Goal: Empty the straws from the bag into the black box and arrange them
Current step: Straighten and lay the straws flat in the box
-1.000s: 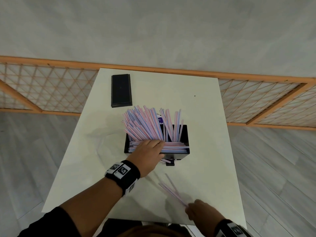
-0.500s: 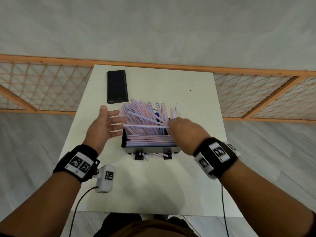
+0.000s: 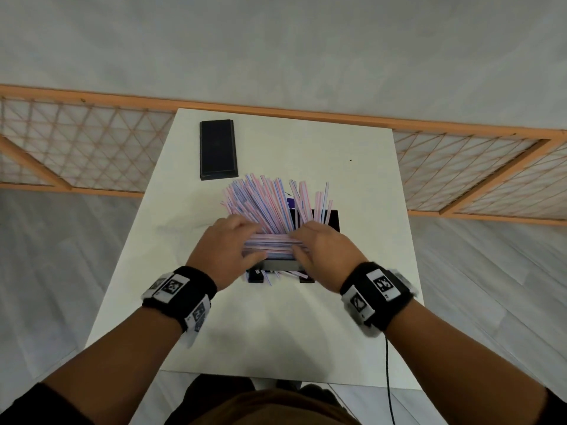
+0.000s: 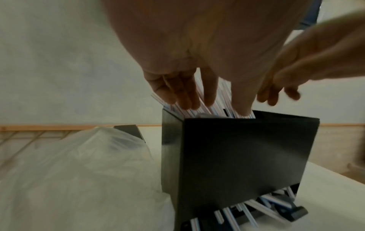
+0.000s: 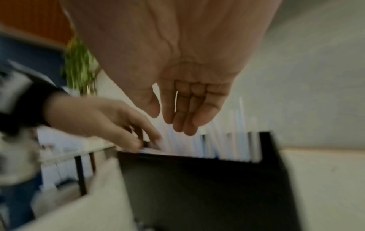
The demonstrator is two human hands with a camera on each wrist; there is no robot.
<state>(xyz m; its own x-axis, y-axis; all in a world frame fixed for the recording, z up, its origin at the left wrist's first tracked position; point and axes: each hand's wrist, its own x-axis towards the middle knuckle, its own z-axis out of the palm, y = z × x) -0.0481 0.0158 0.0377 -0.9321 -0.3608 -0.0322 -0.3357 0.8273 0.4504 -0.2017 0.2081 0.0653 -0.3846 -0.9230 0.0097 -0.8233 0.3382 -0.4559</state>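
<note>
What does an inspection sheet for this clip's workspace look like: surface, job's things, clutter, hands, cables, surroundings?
Surface: white rectangular table, one small dark speck far right.
Job's things: open black box crowded with pink-and-blue striped straws, some flat at the near edge, most leaning up and left; a few poke out under the box. Crumpled clear plastic bag lies left of the box.
Clutter: flat black rectangular lid at the far left.
Hands: left hand and right hand both rest on the flat straws, fingers loosely bent; no clear grip.
Cables: thin black cable hangs from the right wristband.
Surroundings: orange-framed lattice screen, grey wall, pale wood floor.
</note>
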